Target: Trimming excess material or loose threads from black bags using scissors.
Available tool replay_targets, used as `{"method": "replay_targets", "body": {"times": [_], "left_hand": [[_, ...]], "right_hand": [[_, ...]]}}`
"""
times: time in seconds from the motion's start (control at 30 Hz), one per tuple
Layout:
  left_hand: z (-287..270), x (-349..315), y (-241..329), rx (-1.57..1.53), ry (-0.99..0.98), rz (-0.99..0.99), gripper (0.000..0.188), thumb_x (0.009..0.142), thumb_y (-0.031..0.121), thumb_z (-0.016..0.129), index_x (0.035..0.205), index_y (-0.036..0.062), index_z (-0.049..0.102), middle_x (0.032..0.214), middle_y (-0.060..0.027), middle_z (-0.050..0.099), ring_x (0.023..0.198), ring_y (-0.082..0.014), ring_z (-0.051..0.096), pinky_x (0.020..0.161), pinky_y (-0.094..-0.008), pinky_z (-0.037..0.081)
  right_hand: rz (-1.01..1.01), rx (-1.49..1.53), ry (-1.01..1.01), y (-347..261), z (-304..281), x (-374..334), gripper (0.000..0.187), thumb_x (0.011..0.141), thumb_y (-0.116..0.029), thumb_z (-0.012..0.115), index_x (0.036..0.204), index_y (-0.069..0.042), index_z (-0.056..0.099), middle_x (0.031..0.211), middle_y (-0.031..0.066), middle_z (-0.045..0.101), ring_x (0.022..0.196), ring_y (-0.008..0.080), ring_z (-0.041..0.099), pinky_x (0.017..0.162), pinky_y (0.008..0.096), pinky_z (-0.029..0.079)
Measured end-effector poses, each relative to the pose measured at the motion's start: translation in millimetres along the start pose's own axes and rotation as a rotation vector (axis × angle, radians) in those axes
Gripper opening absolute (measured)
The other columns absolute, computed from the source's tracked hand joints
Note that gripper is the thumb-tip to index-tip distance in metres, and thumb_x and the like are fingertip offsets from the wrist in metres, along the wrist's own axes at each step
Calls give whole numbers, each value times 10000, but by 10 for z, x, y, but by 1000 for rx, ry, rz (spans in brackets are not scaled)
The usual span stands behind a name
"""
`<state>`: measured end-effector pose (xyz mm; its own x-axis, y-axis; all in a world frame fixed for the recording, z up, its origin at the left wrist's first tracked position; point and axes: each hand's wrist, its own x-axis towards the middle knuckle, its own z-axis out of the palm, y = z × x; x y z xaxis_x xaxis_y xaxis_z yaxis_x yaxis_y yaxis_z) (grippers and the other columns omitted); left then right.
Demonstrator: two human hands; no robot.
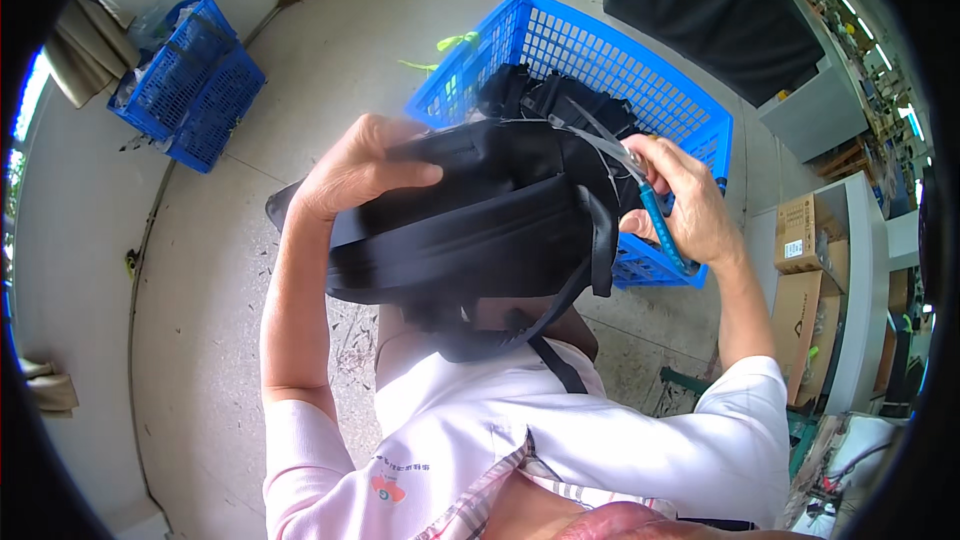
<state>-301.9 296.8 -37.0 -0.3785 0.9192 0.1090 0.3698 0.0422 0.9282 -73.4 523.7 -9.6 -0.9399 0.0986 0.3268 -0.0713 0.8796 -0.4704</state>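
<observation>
A black backpack (pixel 470 210) lies across my lap, its straps trailing toward my shirt. My left hand (pixel 365 165) grips the bag's left upper part, thumb on the near face and fingers over the far edge, slightly smeared by motion. At the bag's right end, my right hand (pixel 685 200) is closed round a pair of scissors (pixel 655 215) with a teal handle. The metal blades point up and left, away from my palm, near the bag's upper right edge. Whether the blades touch the fabric I cannot tell.
Just beyond the bag stands a blue plastic crate (pixel 640 70) with black bags (pixel 560 95) inside. Stacked blue baskets (pixel 200 80) are by the left wall. On the right, cardboard boxes (pixel 805 290) sit on a shelf. A black-covered table (pixel 710 10) is at the far right.
</observation>
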Motion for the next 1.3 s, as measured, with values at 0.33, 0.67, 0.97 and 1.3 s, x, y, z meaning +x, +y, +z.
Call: {"method": "replay_targets", "body": {"times": [0.33,0.67,0.97,1.3], "left_hand": [[55,25,-23,27,-79,-40,217,688,197,704,769,12,625,620,-30,556,572,-112,499,564,-272,403],[32,47,-131,43,-151,-35,287,685,215,711,859,-3,643,623,-65,565,576,-146,506,582,-293,406],[152,7,-170,1,-156,140,169,699,154,737,762,28,644,586,8,535,521,-76,445,504,-254,356],[207,-37,-193,104,-226,57,224,708,151,727,870,15,653,627,-17,604,536,-68,485,529,-244,388]], "right_hand": [[-296,-357,-96,-61,-183,296,502,632,-381,735,960,-56,538,763,98,538,749,266,559,631,367,468],[-353,-482,-222,19,-215,365,482,657,-396,712,953,-58,537,715,102,545,654,264,571,594,361,464],[-301,-394,-263,-81,-237,405,493,640,-384,726,953,-51,539,707,107,554,651,267,566,583,353,447],[-338,-336,-357,47,-191,321,496,636,-389,728,954,-51,551,692,105,562,638,261,566,574,357,454]]}}
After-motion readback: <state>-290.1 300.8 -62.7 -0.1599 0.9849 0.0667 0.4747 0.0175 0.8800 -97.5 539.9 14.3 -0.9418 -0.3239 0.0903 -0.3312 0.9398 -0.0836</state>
